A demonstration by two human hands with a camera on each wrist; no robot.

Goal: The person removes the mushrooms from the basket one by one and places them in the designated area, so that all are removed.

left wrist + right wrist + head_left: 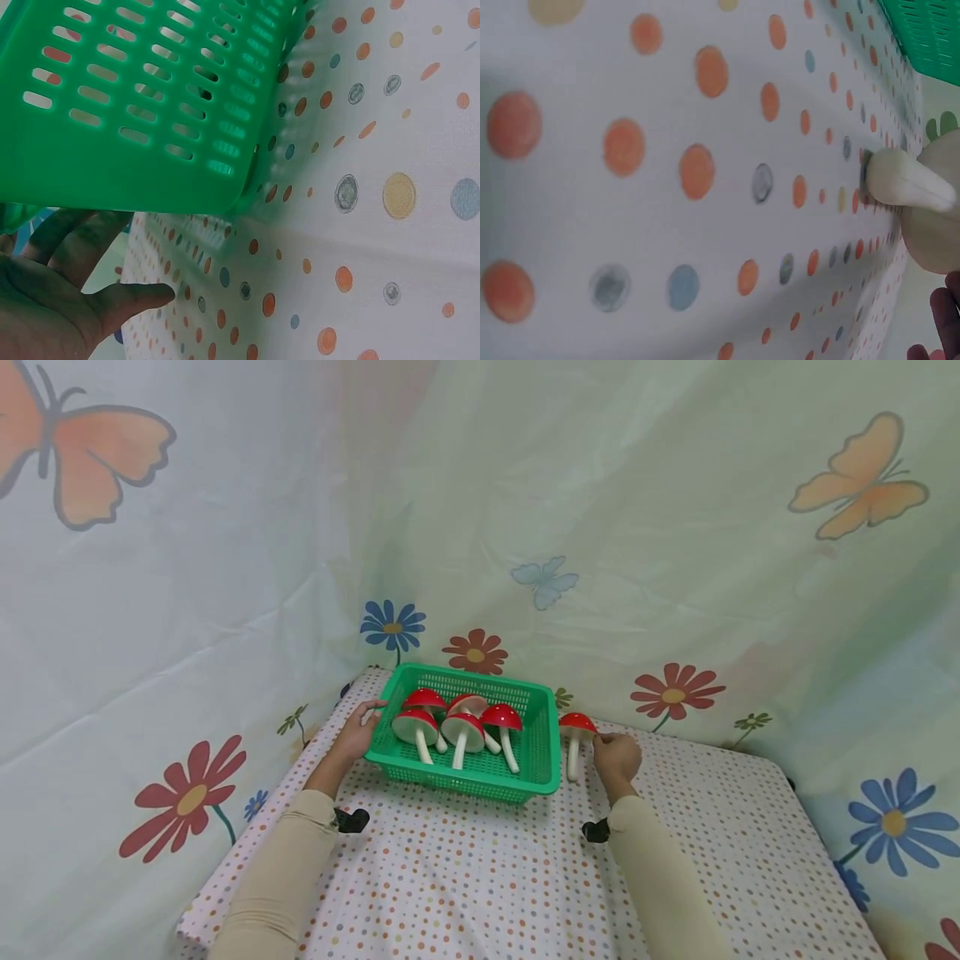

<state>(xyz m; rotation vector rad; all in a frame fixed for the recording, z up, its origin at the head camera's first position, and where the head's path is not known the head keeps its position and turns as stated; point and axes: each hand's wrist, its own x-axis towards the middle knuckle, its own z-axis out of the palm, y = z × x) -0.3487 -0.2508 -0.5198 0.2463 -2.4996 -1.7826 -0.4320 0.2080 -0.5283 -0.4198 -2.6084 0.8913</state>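
A green plastic basket [450, 783] stands on the dotted cloth with several toy mushrooms [461, 732] inside, red-capped with white stems. At its left end is my left hand [358, 732], fingers touching the rim. In the left wrist view the fingers [86, 244] pass behind the basket's edge and the thumb [135, 298] stands out straight, apart from it. Right of the basket, my right hand [618, 757] pinches the cap edge of another toy mushroom [576, 724], cap up and stem down. The right wrist view shows its pale stem [911, 184] and only part of the hand.
A table with a dotted cloth [465, 877] extends toward me and to the right. Behind it and on the left hang curtains [637, 610] printed with flowers and butterflies. Dark devices [352, 820] are strapped at both wrists.
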